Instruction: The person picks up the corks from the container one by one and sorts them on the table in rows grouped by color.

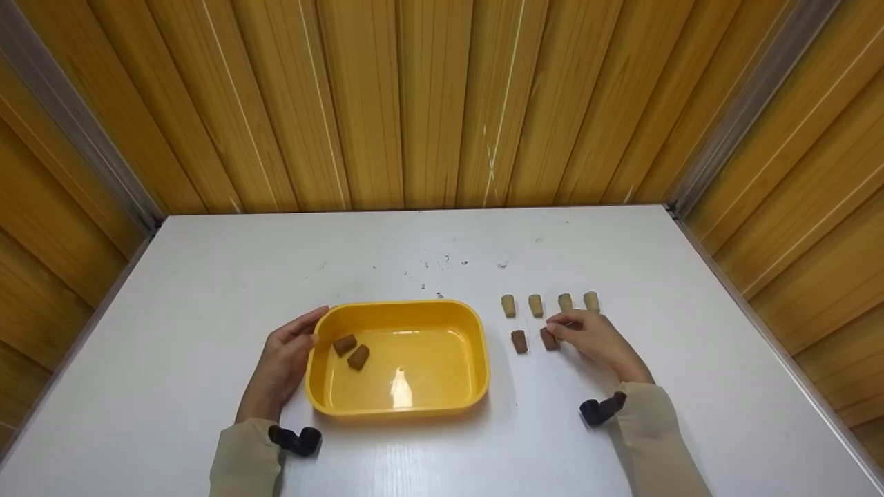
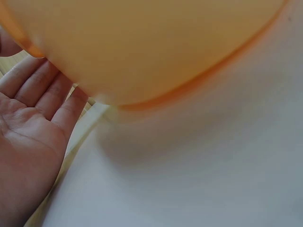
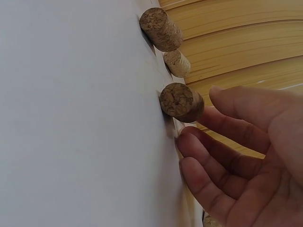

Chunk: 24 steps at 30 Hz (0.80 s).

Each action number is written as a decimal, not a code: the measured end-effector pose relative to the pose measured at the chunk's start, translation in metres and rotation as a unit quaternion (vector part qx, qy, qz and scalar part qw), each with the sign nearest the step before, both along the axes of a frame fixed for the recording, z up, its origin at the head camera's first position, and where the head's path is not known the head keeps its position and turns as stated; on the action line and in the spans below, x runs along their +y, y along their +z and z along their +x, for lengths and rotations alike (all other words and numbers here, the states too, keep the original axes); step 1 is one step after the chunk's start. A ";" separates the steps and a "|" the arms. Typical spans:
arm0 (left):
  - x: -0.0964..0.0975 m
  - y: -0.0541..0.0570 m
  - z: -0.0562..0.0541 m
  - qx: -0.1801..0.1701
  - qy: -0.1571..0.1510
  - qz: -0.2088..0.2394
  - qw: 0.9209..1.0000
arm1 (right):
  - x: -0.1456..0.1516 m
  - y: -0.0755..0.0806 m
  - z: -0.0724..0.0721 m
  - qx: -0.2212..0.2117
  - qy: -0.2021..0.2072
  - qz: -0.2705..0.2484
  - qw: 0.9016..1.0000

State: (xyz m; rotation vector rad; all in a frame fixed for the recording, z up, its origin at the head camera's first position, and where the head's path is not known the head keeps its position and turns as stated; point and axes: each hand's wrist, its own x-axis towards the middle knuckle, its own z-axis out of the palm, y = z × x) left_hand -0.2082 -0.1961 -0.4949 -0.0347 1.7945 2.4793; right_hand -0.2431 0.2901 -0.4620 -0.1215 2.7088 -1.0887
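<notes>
Eight corks showed in the head view: two brown pieces point(image 1: 358, 357) lay in the left part of the yellow tray point(image 1: 400, 413), and the rest were on the white table point(image 1: 242, 276) to its right. There, four pale corks point(image 1: 536, 306) made a row beyond a spare brown cork point(image 1: 519, 342) and the nearer-to-hand brown cork point(image 1: 548, 339). The right hand point(image 1: 594, 339) reached in from the right, thumb and forefinger at the upper end of that last cork, partly covering it. The left hand point(image 1: 282, 359) rested against the tray's left side, thumb near the rim.

In the left wrist view the four fingers were stretched out nearly straight and set slightly apart, their tips hidden behind the tray wall.

In the right wrist view the brown cork lay on its side just beyond the fingertips, its broad end facing the camera. The thumb stood narrowly apart from it; the forefinger reached close behind, though whether it touched could not be told. The other fingers bent loosely below, holding nothing
</notes>
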 end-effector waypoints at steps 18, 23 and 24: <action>-0.002 0.001 0.000 -0.008 -0.006 -0.009 1.000 | -0.005 0.011 0.000 0.073 0.002 -0.003 0.997; -0.002 -0.001 -0.001 -0.010 -0.006 -0.006 1.000 | -0.014 0.021 0.004 0.117 0.004 -0.025 0.993; -0.002 -0.001 -0.001 -0.009 -0.007 -0.005 1.000 | -0.016 0.023 0.004 0.121 0.005 -0.031 0.992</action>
